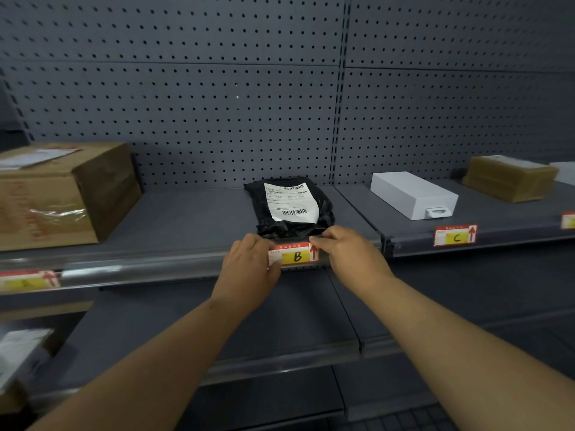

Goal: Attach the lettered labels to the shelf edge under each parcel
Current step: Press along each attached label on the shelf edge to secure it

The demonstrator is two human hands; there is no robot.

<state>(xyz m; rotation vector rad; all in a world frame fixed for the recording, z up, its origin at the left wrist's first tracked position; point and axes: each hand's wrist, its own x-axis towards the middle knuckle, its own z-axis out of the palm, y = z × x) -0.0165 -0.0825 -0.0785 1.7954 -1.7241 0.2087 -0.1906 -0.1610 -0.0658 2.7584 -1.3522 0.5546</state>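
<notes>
A red, white and yellow label marked B (295, 256) sits on the shelf edge (155, 269) below a black plastic parcel (289, 209) with a white shipping slip. My left hand (249, 269) pinches the label's left end between thumb and fingers. My right hand (345, 253) presses its fingertips on the label's upper right corner. A label marked C (455, 235) is fixed to the edge below a white box (412, 199). Another label (29, 279) is on the edge below a big cardboard box (62, 194); its letter is blurred.
A flat brown parcel (510, 177) lies at the far right, with part of another label (568, 219) on the edge below it. A grey pegboard (217, 104) backs the shelves. A lower shelf (217, 331) runs beneath my arms, with a pale parcel (18, 353) at its left.
</notes>
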